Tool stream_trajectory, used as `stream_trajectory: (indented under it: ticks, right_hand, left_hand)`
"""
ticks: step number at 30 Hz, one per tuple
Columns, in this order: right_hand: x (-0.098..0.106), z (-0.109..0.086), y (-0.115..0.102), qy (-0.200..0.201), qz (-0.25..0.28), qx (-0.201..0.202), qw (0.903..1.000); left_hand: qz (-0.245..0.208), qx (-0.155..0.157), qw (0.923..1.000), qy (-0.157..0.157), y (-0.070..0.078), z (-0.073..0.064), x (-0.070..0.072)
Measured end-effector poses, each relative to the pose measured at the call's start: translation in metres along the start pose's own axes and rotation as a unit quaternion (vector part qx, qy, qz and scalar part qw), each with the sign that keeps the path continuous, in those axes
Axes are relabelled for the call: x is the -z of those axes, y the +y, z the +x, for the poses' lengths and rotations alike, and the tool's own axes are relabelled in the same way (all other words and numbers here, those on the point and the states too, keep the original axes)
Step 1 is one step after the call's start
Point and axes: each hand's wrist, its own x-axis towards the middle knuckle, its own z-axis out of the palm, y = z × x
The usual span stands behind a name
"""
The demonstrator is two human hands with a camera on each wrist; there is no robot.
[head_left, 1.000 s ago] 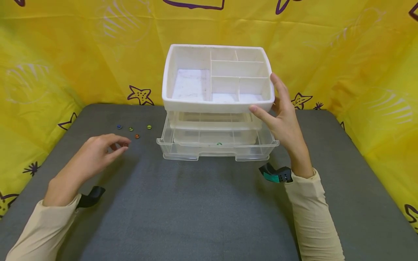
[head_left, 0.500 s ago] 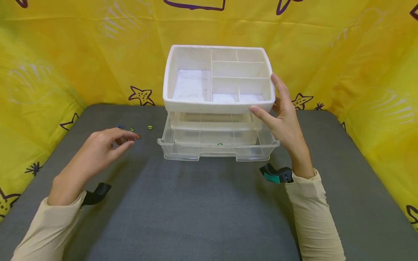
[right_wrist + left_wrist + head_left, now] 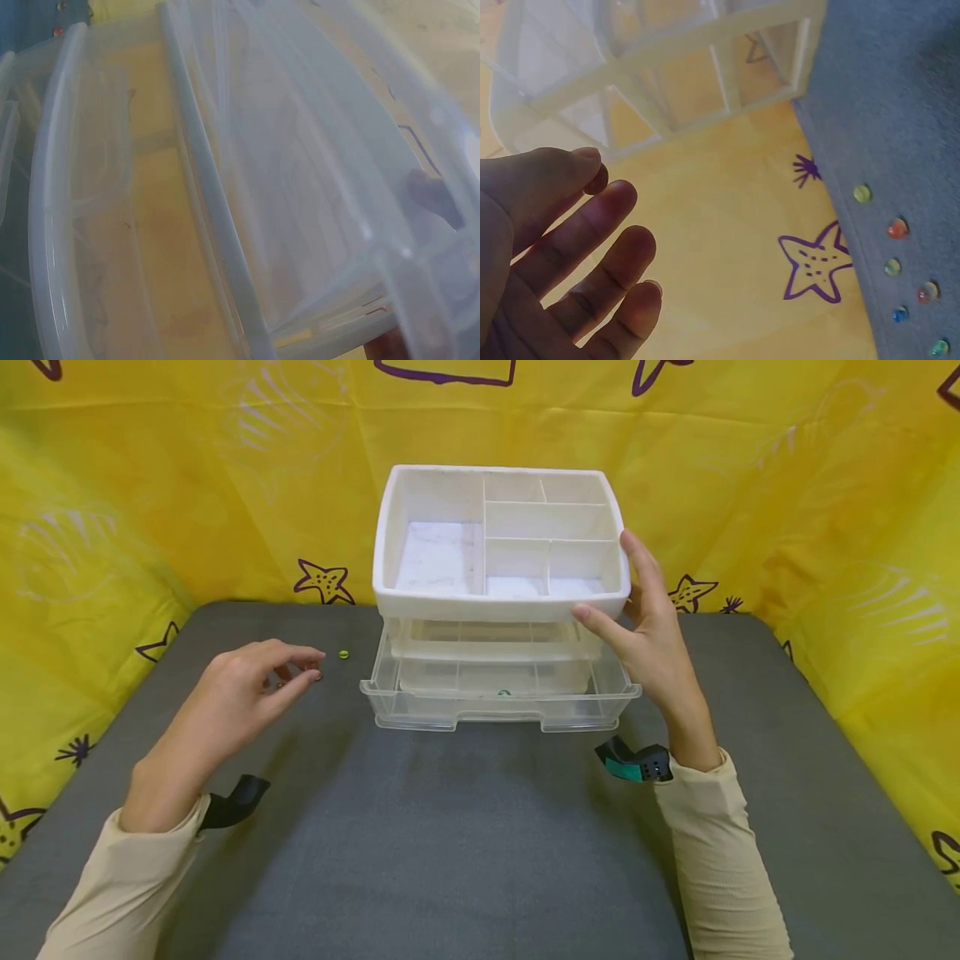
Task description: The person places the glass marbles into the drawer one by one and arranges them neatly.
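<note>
My left hand [image 3: 240,706] is held over the left part of the table. Its thumb and index finger pinch a small dark reddish marble [image 3: 598,180]; the other fingers are loosely bent. Beyond the fingertips lies a yellow-green marble [image 3: 343,654]. My right hand [image 3: 651,631] grips the right end of a white plastic drawer organizer [image 3: 502,607], thumb on the front rim and fingers along the side. Below its divided top, a clear drawer [image 3: 498,703] is pulled out. A green marble [image 3: 504,693] shows in that drawer.
In the left wrist view several loose marbles lie on the grey table: an orange marble [image 3: 898,228], a blue marble [image 3: 900,314] and others. Left of the organizer, my left hand hides most of them from the head view. A yellow patterned cloth [image 3: 225,485] hangs behind and at both sides.
My left hand has moved right and slightly away from me, towards the organizer, with the marble in its fingertips. It now covers most loose marbles. The right hand and organizer stay put.
</note>
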Motion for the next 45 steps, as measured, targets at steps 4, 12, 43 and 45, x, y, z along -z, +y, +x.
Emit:
stream_trajectory:
  ticks: [4,12,43,45]
  right_hand:
    - [0.0,0.0,0.0,-0.001,-0.001,-0.002,1.0]
    - [0.001,0.0,0.0,0.001,-0.004,-0.002,1.0]
    - [0.0,0.001,0.0,0.0,0.004,-0.003,1.0]
    - [0.0,0.001,0.0,0.0,0.003,-0.003,1.0]
  left_hand:
    - [-0.004,-0.008,0.9999,0.008,0.005,0.005,0.001]
    - [-0.022,-0.025,0.999,0.029,0.015,0.014,0.004]
    - [-0.108,-0.058,0.9893,0.079,0.056,0.045,0.003]
    - [-0.112,-0.067,0.988,0.083,0.058,0.047,0.002]
